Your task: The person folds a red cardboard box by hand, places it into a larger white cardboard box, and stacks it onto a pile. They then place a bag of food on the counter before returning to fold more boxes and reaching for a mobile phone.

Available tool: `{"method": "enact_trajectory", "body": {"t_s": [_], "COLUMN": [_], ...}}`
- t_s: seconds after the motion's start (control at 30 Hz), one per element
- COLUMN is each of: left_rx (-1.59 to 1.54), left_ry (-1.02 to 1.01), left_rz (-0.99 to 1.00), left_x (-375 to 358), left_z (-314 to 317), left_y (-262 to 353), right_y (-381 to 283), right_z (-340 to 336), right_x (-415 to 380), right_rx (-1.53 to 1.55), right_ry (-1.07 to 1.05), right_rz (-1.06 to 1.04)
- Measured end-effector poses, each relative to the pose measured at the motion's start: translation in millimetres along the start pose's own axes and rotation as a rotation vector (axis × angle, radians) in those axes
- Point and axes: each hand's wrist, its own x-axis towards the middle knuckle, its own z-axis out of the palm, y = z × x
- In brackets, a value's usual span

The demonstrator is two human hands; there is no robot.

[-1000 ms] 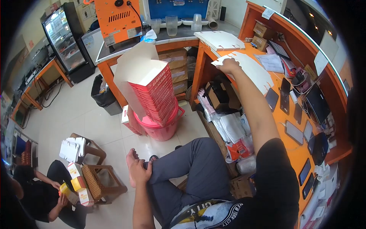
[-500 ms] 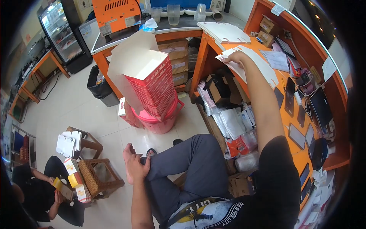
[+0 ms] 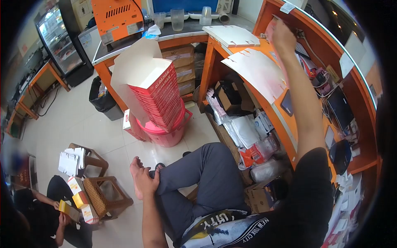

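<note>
Right hand (image 3: 284, 38): raised above the orange counter (image 3: 288, 126), fingers pinching a blurred pink-red sheet (image 3: 271, 31) by its upper part; fingertips hidden. Beneath the sheet, on the counter: white card stack (image 3: 253, 72), notched edges. Second white stack (image 3: 230, 36), just beyond.

Left hand (image 3: 147, 182): laid over the ankle, thumb parted from the fingers.

Red printed boxes (image 3: 159, 99): nested in a tall column, white capitals ending "DAMAN", first letters unclear; top box open, white inside. The column stands at the pink bucket (image 3: 171, 136); whether inside or across the rim cannot be told.

Black shirt (image 3: 252, 229): "CITY." and "NEW YORK CITY".

Orange machine (image 3: 118, 20): labels too small to read.

Black bin (image 3: 108, 103): lined, contents indistinct.

Cardboard box (image 3: 228, 99): open, under the counter, black material within.

Glass-fronted fridge (image 3: 58, 41): stocked shelves, goods indistinct.

Wicker stool (image 3: 108, 196): yellow, red and white cartons (image 3: 82, 200) along its edge, beside a seated co-worker holding a yellow-and-white piece (image 3: 69, 210).
</note>
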Motion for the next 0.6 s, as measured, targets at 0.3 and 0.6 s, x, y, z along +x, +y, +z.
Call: {"method": "enact_trajectory", "body": {"t_s": [0.3, 0.6], "left_rx": [-0.475, -0.238], "left_ry": [0.165, 0.543], "left_rz": [0.267, 0.698], "left_x": [34, 81], "left_z": [-48, -240], "left_y": [110, 228], "right_y": [-30, -112], "right_z": [-206, -259], "right_x": [-81, -192], "right_rx": [0.88, 1.425], "right_ry": [0.243, -0.165], "right_rz": [-0.091, -0.135]}}
